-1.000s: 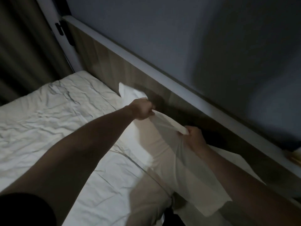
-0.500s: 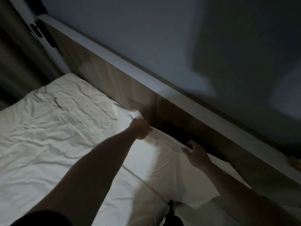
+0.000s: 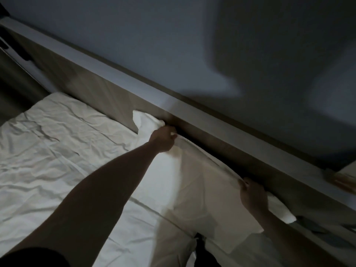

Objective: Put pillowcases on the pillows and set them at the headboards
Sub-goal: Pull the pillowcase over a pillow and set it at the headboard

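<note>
Curtain (image 3: 17, 89): hung dark at the far left, beside the bed's end; folds too dim to make out.
Sheet (image 3: 57, 151): lay pale and creased over the mattress; it ran up to the foot of the headboard.
Headboard (image 3: 107, 91): a wood-toned panel with a light top rail; it crossed the view on a slant from upper left to lower right, against the grey wall (image 3: 154, 35).
Pillow (image 3: 146, 120): white; it lay along the headboard's base; one corner stuck up just left of the left hand, the other showed at the right past the right hand.
Left hand (image 3: 163, 139): reached out on a bare arm; fingers curled tight, pinching the upper edge of the pillowcase near the pillow's left corner.
Pillowcase (image 3: 202, 180): white cloth over the pillow; its top edge was stretched in a line between the two hands; its loose end lay toward the person on the sheet.
Right hand (image 3: 252, 193): close against the headboard; fingers clamped on the same edge of the pillowcase, knuckles up.
</note>
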